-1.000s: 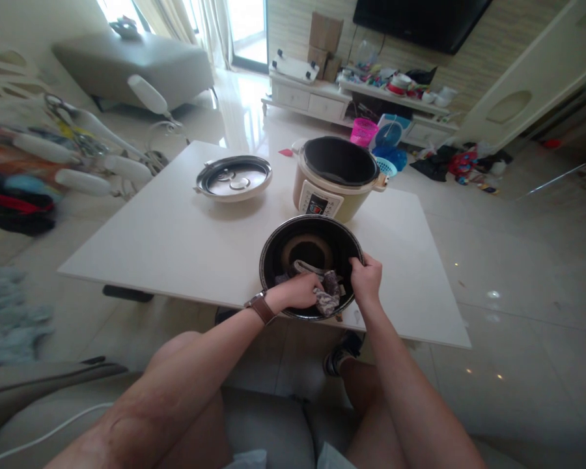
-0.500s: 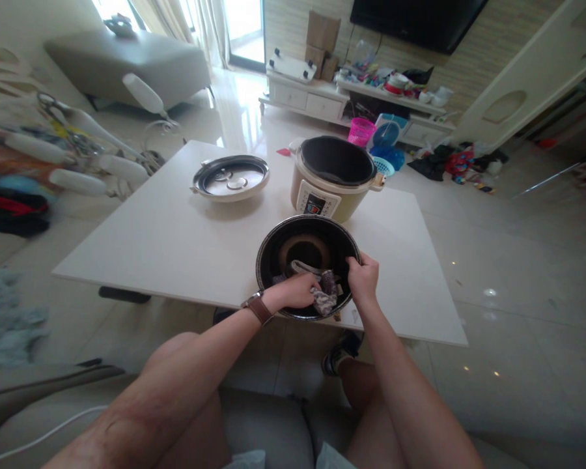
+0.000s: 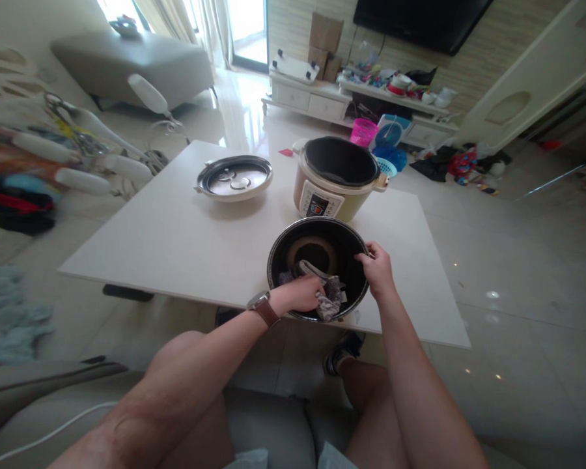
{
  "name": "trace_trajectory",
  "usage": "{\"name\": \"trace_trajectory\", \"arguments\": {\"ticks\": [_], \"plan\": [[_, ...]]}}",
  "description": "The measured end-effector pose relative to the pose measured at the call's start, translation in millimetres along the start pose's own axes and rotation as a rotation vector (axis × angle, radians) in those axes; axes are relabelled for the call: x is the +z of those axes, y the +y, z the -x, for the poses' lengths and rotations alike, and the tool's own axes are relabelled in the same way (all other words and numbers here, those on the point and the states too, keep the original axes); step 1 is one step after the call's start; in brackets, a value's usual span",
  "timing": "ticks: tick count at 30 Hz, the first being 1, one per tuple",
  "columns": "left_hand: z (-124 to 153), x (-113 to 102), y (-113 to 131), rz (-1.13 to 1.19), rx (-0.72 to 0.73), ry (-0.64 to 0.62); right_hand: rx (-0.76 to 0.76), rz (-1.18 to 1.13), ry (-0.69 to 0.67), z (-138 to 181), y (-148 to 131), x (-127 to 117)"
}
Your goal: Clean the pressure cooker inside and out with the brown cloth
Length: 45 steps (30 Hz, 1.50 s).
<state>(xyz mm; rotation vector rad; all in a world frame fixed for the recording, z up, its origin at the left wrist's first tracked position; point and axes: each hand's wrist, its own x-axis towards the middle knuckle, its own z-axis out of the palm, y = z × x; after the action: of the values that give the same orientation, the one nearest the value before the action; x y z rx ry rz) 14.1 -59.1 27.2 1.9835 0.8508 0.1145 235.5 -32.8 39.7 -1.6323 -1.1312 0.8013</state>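
Note:
A black inner pot [image 3: 349, 260] is tilted toward me at the front edge of the white table [image 3: 166, 241]. Inside it, my left hand [image 3: 303, 294] is closed around a crumpled grey patterned cloth [image 3: 331, 301]; part of the cloth is hidden by the fingers. My right hand [image 3: 378, 268] grips the pot's rim on the right side, thumb on the inside. Just behind the pot stands the beige electric pressure cooker [image 3: 329, 185], its top uncovered. Its round lid [image 3: 234, 179] lies upside down to the left, with the metal underside showing.
A small red object [image 3: 286, 152] lies beside the cooker. Beyond the table are a pink basket [image 3: 364, 132], a light blue basket [image 3: 385, 167] and a cluttered white TV cabinet [image 3: 312, 104]. At left stands a white-armed rack [image 3: 127, 168]; my legs are under the table's near edge.
The inner pot has shifted a little to the right, together with both hands. The cloth remains in my left hand, and the right hand keeps its hold on the rim.

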Motion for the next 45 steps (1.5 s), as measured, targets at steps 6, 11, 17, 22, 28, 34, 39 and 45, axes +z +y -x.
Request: {"name": "trace_trajectory", "arguments": {"ticks": [6, 11, 17, 22, 28, 34, 39, 45], "plan": [[-0.4, 4.7, -1.4, -0.082, 0.012, -0.015, -0.036, -0.048, -0.112, -1.2, -2.3, -7.2], [-0.5, 3.5, -1.6, -0.092, -0.001, -0.016, -0.09, -0.075, -0.122, 4.7, -0.5, -2.5], [0.2, -0.1, -1.5, -0.079, -0.004, -0.025, -0.038, -0.013, -0.038, 8.2, 0.3, 0.0], [0.9, -0.5, 2.1, -0.078, -0.014, -0.011, -0.037, 0.007, 0.003, 9.7, 0.0, -0.3], [0.3, -0.3, 2.8, -0.11, -0.036, -0.018, -0.04, 0.007, -0.012, 11.0, 0.7, -1.2], [0.4, 0.7, 0.6, -0.102, -0.021, 0.0, -0.04, -0.005, -0.001, 10.9, -0.9, 0.5], [0.3, 0.4, 0.5, -0.093, -0.026, -0.005, -0.044, -0.008, -0.006, 11.5, -1.3, 0.7], [-0.2, 1.1, 1.0, -0.085, -0.038, 0.003, -0.043, -0.003, 0.004, 11.3, 0.9, -0.6]]}}
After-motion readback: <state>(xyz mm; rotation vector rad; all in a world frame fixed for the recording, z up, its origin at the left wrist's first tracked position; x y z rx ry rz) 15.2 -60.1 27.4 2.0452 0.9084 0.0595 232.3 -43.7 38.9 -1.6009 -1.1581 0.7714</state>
